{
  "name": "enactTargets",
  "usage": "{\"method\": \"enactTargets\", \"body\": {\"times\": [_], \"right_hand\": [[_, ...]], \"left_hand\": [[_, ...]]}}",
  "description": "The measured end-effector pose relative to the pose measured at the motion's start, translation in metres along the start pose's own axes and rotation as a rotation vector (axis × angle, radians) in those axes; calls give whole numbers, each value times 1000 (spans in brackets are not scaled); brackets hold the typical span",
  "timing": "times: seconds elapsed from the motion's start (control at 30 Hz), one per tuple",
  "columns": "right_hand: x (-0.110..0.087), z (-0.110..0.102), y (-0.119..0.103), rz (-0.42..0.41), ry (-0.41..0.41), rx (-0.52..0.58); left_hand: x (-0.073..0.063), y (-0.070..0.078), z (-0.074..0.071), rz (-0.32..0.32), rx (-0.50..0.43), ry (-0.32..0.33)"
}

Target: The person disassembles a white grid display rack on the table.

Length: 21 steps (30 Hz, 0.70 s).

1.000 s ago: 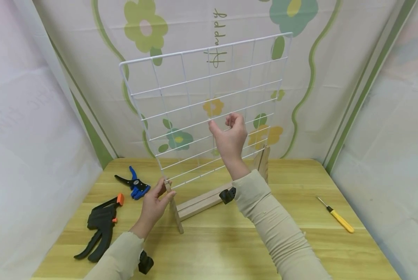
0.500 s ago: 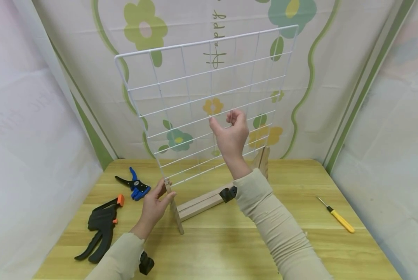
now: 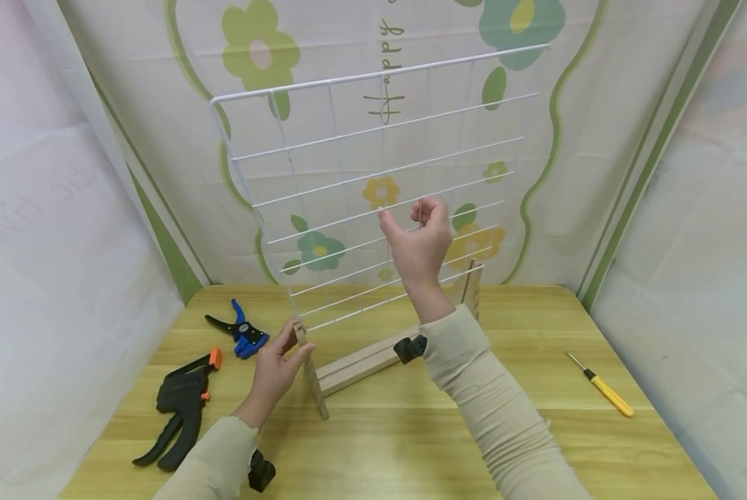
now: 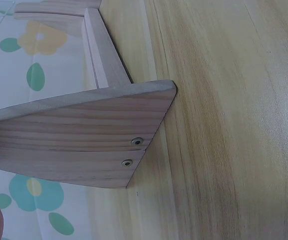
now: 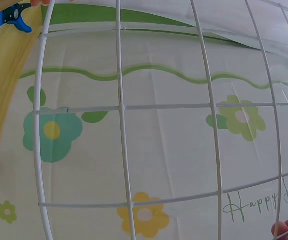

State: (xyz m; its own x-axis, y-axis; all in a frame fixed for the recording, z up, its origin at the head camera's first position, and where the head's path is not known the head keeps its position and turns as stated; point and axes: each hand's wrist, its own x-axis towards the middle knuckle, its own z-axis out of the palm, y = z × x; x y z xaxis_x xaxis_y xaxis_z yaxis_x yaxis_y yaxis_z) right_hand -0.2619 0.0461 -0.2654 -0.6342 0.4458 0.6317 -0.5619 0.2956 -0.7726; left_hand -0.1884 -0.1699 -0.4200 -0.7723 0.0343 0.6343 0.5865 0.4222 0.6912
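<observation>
My right hand (image 3: 420, 253) grips a white wire grid panel (image 3: 350, 139) near its middle, thumb and fingers around the wires. The panel stands tilted above a wooden stand made of two side boards and a crossbar (image 3: 361, 361). Thumb and fingers of my left hand (image 3: 276, 364) pinch the top of the near-left side board (image 3: 314, 378), at the panel's lower left corner. The lower right corner overlaps the top of the grooved right side board (image 3: 470, 288). Two screw heads (image 4: 137, 141) show on the left board in the left wrist view.
A blue and black wire stripper (image 3: 242, 330) and a black bar clamp (image 3: 182, 403) with orange pads lie left on the wood-grain table (image 3: 380, 444). At the right lies a yellow-handled screwdriver (image 3: 607, 392). A floral curtain (image 3: 323, 42) hangs behind.
My right hand first raised the panel's top edge, then shifted the panel right; its lower right corner now reaches slightly past the right board's groove. The left hand and stand stay in place.
</observation>
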Motion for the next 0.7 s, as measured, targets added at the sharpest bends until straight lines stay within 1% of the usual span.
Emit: {"method": "enactTargets", "body": {"times": [0.17, 0.33, 0.47, 0.57, 0.7], "right_hand": [[-1, -10, 3, -23, 30, -3], [-3, -22, 8, -38, 71, -13], [-7, -31, 15, -21, 73, -21], [-10, -35, 19, -2, 61, -26], [-16, -41, 24, 24, 66, -49]], "left_hand": [[1, 3, 2, 32, 32, 3], [7, 5, 2, 76, 60, 1], [9, 6, 1, 71, 73, 8], [7, 6, 2, 52, 74, 32], [4, 7, 3, 57, 97, 65]]}}
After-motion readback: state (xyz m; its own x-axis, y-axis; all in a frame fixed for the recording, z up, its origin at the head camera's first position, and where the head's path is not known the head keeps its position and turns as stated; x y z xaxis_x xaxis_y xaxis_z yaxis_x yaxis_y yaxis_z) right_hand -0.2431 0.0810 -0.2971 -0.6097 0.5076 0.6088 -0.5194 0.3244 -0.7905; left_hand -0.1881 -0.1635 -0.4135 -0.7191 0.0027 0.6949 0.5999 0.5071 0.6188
